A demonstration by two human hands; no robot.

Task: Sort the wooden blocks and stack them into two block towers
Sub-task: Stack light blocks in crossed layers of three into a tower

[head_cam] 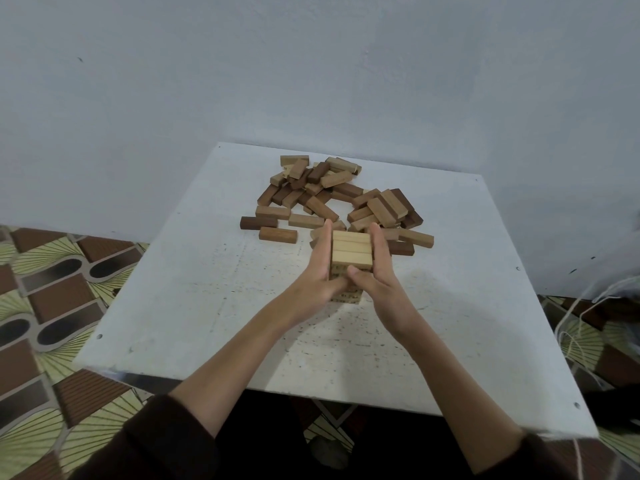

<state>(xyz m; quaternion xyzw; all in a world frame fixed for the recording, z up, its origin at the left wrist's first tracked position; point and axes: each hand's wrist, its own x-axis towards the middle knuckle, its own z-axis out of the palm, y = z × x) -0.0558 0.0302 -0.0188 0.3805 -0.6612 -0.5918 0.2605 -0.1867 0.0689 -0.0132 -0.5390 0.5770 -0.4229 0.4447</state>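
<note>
Tower of pale wooden blocks stands near the middle of the white tabletop, its top layer three blocks side by side. The left hand and right hand press flat against its opposite sides with straight fingers, thumbs meeting at the near face. Just behind lies a loose pile of light, mid-brown and dark blocks, reaching toward the far edge. Bare tabletop spreads left, right and toward the near edge.

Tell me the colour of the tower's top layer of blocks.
Pale, light tan wood on the tower, seen in the head view.
</note>
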